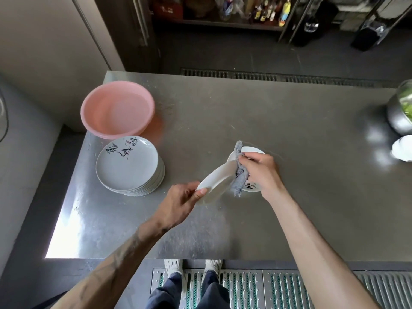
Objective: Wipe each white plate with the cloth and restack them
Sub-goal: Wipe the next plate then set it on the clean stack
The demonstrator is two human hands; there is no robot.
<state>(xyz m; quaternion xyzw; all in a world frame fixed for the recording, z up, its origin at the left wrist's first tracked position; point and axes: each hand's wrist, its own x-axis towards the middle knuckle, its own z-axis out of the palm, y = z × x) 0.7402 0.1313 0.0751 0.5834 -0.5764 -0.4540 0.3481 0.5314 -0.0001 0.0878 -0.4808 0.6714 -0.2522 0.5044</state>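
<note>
My left hand (182, 199) grips the near rim of a white plate (215, 182), held tilted above the steel table. My right hand (260, 169) holds a grey-blue cloth (239, 177) bunched against the plate's upper face. Beneath my right hand another white plate (254, 150) with dark painted characters lies flat on the table. A stack of several white plates (130, 167) with painted characters stands to the left, apart from both hands.
A pink plastic basin (118, 109) sits behind the plate stack near the table's left edge. At the far right stand a metal bowl with greens (400, 110) and a white dish (403, 148). The steel table (289, 208) ends just above my shoes.
</note>
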